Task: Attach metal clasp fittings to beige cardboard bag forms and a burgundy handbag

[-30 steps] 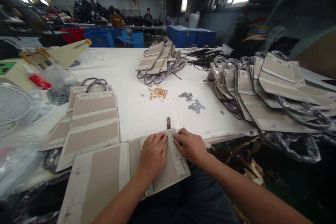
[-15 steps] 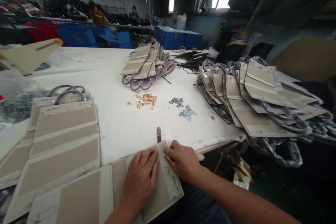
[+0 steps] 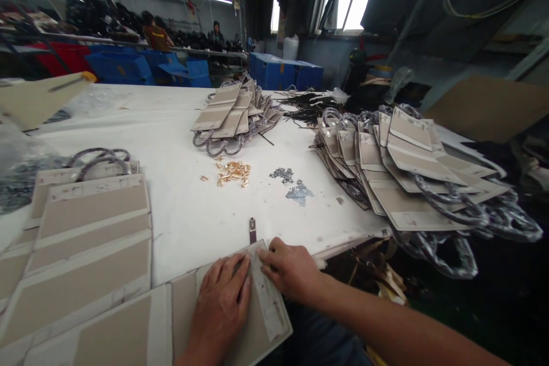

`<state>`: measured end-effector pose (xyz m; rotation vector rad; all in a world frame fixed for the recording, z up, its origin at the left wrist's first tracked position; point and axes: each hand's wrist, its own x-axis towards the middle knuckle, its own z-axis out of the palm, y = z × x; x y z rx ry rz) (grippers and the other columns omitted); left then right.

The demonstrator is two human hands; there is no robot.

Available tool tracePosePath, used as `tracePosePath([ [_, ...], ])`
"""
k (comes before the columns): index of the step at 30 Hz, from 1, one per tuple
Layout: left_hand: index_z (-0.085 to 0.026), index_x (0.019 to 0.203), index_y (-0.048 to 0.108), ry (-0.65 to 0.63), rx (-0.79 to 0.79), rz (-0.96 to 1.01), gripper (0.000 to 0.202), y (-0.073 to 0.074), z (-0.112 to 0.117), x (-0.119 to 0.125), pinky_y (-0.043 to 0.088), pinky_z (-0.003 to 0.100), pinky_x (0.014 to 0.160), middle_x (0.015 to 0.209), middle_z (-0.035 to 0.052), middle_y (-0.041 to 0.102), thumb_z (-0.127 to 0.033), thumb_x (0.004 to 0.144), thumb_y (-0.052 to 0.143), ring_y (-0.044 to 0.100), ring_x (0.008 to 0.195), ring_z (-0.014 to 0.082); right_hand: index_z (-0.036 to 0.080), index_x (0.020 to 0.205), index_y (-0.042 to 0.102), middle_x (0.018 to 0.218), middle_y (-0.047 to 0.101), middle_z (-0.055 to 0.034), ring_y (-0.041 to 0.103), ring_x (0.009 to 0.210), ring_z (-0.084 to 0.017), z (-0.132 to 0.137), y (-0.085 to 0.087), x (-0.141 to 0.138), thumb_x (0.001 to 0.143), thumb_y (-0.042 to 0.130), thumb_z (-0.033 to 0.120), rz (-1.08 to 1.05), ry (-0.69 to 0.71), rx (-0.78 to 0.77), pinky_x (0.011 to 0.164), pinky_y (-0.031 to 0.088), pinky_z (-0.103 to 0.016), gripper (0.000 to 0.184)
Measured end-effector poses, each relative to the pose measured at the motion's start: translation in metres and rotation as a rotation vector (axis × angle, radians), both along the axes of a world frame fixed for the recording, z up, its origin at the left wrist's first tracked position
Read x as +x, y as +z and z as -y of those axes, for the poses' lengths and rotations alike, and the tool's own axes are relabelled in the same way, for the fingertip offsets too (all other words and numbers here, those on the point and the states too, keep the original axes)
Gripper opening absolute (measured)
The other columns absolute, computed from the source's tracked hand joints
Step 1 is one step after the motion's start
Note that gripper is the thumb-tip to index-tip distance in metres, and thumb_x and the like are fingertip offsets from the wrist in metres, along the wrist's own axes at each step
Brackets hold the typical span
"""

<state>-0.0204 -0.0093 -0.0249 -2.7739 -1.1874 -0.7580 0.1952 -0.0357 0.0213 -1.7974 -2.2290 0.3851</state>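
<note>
A beige bag panel [image 3: 259,331] with a pale strip along its right side lies at the table's front edge. My left hand [image 3: 221,303] rests on it, fingers stretched and flat. Curled over the panel's upper right part, my right hand [image 3: 291,271] has thumb and fingers drawn together at the pale strip; what is between them is hidden. Beyond the panel's far edge sticks out a dark strap [image 3: 253,234] with a gold clasp on its end. Small gold fittings [image 3: 235,172] lie in a loose heap farther back, beside thin grey metal pieces [image 3: 300,194].
Overlapping beige bag panels [image 3: 90,211] with wrapped handles lie at left. Another pile of bags [image 3: 227,111] is at the back, and a larger one [image 3: 407,183] overhangs the right edge. Black straps [image 3: 309,108] lie behind. Blue boxes [image 3: 274,71] and two people are beyond the table.
The camera view has shifted slightly, so the table things sit lower and farther left. Both hands stay at nearly the same places on the panel.
</note>
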Motion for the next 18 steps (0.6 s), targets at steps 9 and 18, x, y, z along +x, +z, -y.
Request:
tracePosePath([
  [9,-0.019,0.137,0.063,0.043,-0.123,0.065,0.039,0.003,0.009,0.001,0.051,0.053,0.108,0.132,0.0098,0.067,-0.023,0.099,0.054,0.058,0.121,0.0297,0.032,0.125,0.077,0.129,0.071,-0.0042,0.068,0.109,-0.023,-0.090,0.004,0.117,0.097,0.058,0.040,0.080,-0.523,-0.018,0.084,0.049,-0.028,0.035],
  [18,-0.023,0.131,0.066,0.114,-0.303,0.189,0.039,0.018,0.033,-0.004,0.045,0.050,0.112,0.131,0.0061,0.067,-0.021,0.092,0.060,0.054,0.121,0.0291,0.024,0.101,0.084,0.110,0.076,-0.0118,0.071,0.095,-0.027,-0.091,-0.007,0.122,0.092,0.056,0.031,0.101,-0.513,-0.063,0.071,0.047,-0.032,0.031],
])
